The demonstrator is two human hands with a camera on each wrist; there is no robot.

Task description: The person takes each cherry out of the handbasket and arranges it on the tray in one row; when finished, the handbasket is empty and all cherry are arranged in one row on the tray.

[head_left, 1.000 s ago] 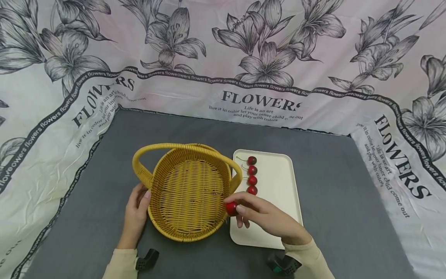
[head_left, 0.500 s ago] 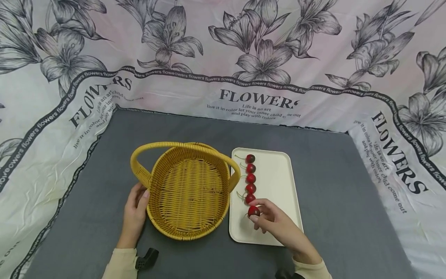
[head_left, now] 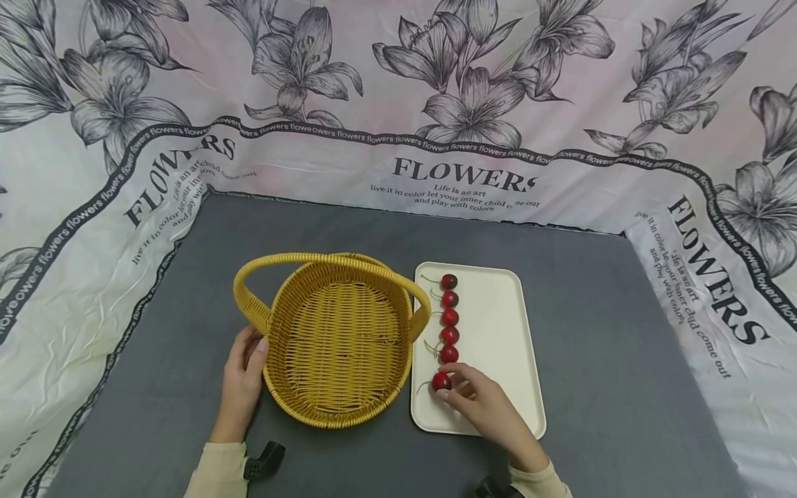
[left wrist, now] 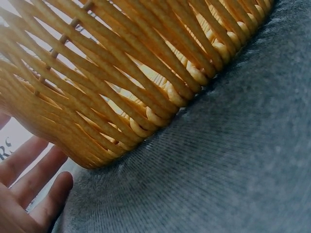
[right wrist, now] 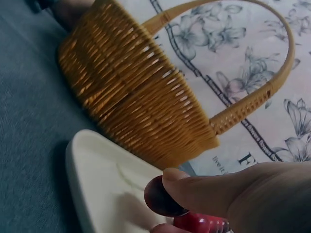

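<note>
My right hand (head_left: 488, 408) pinches a dark red cherry (head_left: 441, 382) between thumb and fingertips, low over the near part of the cream tray (head_left: 492, 346). The cherry's thin stem points left in the head view. In the right wrist view, the thumb lies against the same cherry (right wrist: 163, 196). Several other cherries (head_left: 450, 317) stand in a column on the tray, stems to the left. My left hand (head_left: 243, 373) rests against the left side of a yellow woven basket (head_left: 339, 346), below its handle. The left wrist view shows its fingers (left wrist: 29, 160) extended beside the weave.
The basket's tall handle (head_left: 330, 260) arches over its far half. The tray stands close to the basket's right side. Grey cloth (head_left: 591, 332) covers the table, and a flower-printed cloth (head_left: 461, 166) hangs around the back and sides.
The right hand has carried the cherry from the basket's right rim rightward over the tray, then slightly left and down, below the column. The left hand and basket keep their places.
</note>
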